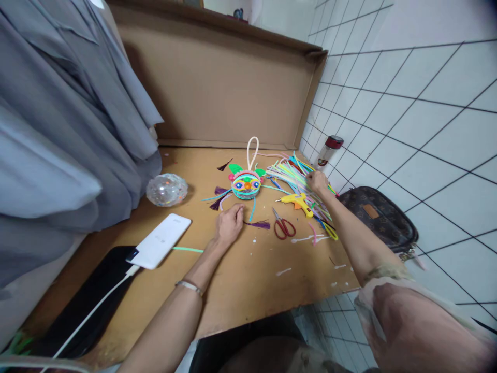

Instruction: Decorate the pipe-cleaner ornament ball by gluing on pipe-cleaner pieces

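Note:
My left hand [230, 225] is closed near the middle of the table, with the cord of a purple tassel [259, 225] running out from its fingertips. Just beyond it stands a lion-head ornament [246, 185] with green ears, blue eyes and a cream loop on top. Over on the right, my right hand [317, 182] is curled closed on a bundle of colourful pipe cleaners [289, 173]; its fingertips are partly hidden. Below the bundle lie a yellow glue gun [297, 201] and red-handled scissors [284, 227].
A clear decorated ball [166, 189] and a white power bank [165, 241] with a cable are on the left, near a grey cloth [58, 119]. A brown bag [378, 217] and a red-capped jar [330, 150] stand along the tiled wall. Cardboard [221, 83] rises behind.

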A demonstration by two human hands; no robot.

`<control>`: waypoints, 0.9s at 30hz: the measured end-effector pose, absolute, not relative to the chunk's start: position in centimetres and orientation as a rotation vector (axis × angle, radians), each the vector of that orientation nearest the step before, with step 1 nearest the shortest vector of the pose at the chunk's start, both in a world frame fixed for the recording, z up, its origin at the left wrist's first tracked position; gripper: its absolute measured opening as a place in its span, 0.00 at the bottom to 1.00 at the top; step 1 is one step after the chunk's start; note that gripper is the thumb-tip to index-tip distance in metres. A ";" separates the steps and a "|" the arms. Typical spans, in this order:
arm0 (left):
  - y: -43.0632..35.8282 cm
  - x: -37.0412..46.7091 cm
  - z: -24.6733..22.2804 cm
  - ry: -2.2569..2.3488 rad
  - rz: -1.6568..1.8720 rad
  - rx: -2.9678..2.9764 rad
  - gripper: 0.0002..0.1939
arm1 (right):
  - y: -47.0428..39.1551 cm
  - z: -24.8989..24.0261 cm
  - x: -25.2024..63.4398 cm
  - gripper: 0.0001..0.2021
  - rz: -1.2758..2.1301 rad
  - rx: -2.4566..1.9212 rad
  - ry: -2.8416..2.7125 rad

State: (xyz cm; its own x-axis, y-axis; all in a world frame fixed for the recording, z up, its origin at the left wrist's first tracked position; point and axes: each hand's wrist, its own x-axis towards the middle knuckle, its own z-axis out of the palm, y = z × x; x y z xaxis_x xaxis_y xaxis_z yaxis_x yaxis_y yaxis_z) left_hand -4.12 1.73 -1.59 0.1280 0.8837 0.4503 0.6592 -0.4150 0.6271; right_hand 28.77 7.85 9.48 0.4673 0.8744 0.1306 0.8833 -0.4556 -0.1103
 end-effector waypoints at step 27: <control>1.4 -3.8 -0.9 1.537 1.067 2.128 0.15 | 7.8 8.4 28.4 0.20 -0.026 -2.743 -1.518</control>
State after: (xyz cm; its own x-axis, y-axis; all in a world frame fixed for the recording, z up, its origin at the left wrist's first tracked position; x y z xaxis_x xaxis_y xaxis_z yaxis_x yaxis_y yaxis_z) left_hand -3.82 1.37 -0.91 0.1485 0.9098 0.3877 0.6817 -0.3782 0.6263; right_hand 28.44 7.75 8.35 0.5308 0.8473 0.0176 0.8474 -0.5309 0.0020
